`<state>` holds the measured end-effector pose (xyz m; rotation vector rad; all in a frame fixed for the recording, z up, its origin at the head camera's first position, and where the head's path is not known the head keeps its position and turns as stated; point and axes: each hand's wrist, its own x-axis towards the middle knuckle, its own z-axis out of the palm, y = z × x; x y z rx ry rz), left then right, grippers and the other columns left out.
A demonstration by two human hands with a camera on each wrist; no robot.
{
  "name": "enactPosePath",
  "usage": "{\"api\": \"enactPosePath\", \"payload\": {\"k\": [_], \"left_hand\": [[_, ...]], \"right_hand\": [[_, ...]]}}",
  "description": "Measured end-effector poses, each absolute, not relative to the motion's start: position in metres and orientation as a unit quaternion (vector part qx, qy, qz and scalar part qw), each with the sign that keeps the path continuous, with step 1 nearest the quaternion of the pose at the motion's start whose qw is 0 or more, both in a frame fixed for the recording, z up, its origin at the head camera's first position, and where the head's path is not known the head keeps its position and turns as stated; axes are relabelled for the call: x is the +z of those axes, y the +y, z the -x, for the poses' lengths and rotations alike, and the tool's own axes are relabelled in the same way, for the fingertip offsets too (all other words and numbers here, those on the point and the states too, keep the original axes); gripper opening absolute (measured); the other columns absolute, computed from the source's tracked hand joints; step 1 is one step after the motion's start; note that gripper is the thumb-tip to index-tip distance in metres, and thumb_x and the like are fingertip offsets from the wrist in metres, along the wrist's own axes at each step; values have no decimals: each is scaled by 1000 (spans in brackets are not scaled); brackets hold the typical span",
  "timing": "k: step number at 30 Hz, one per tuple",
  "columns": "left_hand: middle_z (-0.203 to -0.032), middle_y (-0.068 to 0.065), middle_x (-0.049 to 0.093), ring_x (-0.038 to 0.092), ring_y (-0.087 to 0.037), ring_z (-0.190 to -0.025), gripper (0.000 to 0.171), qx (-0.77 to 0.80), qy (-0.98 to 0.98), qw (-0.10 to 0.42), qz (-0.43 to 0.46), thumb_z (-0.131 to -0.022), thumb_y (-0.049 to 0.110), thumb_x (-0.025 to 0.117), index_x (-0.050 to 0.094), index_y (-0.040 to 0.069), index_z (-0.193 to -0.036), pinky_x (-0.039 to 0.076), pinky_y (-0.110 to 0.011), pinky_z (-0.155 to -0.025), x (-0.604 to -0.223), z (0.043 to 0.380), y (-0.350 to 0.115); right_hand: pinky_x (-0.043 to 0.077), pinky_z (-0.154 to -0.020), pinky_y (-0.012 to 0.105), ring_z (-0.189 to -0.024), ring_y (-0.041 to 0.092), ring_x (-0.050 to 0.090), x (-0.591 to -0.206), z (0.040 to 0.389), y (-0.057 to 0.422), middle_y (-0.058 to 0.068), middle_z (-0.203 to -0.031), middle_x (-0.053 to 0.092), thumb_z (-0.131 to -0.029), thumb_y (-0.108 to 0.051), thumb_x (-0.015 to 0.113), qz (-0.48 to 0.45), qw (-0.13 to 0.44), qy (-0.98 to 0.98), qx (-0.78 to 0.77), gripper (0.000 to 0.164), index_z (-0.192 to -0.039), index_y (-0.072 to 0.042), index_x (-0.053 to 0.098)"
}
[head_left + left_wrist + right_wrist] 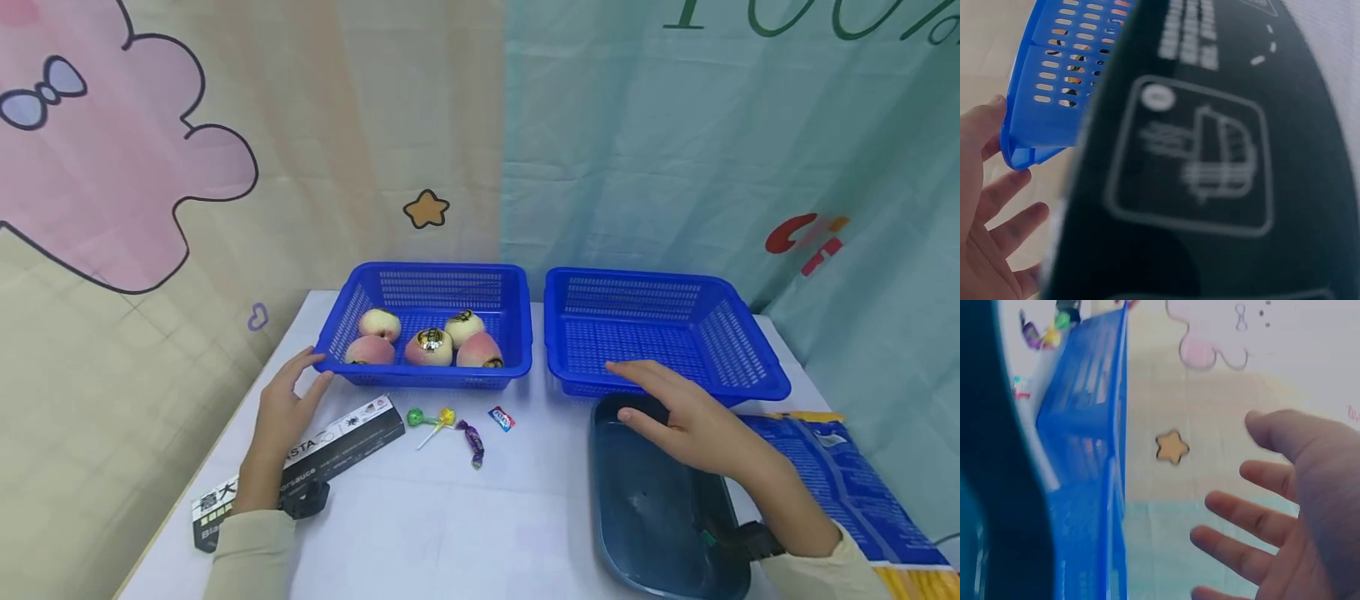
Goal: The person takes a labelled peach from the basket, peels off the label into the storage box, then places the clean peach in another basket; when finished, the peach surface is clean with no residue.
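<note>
In the head view my left hand is at the near left corner of a blue basket with several peaches in it. The left wrist view has the thumb and fingertips close around that basket's corner; whether they touch it I cannot tell. A black pasta box lies below this hand and partly behind the wrist. My right hand, fingers extended and holding nothing, hovers over a dark blue-grey tub. Behind it stands a second blue basket with nothing visible inside.
Between the hands lie two lollipops, a purple-wrapped candy and a small red-and-blue packet. A blue and yellow bag lies at the right. A printed curtain hangs behind the white table.
</note>
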<state>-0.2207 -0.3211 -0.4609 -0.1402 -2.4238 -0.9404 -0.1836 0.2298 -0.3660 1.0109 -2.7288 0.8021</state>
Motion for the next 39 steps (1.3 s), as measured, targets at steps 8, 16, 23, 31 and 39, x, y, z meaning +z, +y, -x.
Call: {"api": "enactPosePath", "payload": {"k": [8,16,23,31,39], "left_hand": [[-136,-22,60,52,-45,-129,26,-388,-868,307,42,-90,6,76,71,-1,-115,37,-56,-109,-466,224,-320],[-132,-17,64,58,-40,-123,20,-400,-862,310,31,-87,4,80,70,-1,-104,39,-22,-106,-467,228,-319],[-133,-17,64,57,-41,-125,18,-404,-863,302,12,-88,7,79,70,0,-103,41,-38,-109,-463,223,-320],[-133,-16,64,58,-40,-124,18,-410,-863,296,3,-89,7,79,69,2,-102,42,-44,-108,-465,225,-320],[-133,-17,64,58,-42,-123,18,-405,-865,296,-1,-89,8,79,69,2,-103,42,-53,-106,-465,223,-319]], "right_hand": [[41,-105,59,-135,37,47,-354,262,190,14,-149,50,-105,-30,58,-327,-127,-874,336,55,-152,-7,43],[40,-107,58,-134,34,49,-360,326,125,13,-144,55,-102,-33,62,-298,-134,-905,274,54,-149,-11,49],[19,-110,70,-140,28,42,-363,350,62,2,-148,53,-105,-16,57,-361,-125,-918,104,42,-145,-27,58],[12,-119,60,-146,26,33,-374,348,36,-1,-153,48,-106,-1,44,-332,-218,-914,84,54,-149,-32,53],[33,-114,48,-137,24,43,-373,350,36,3,-150,50,-102,-5,54,-328,-226,-916,49,53,-149,-30,52]]}}
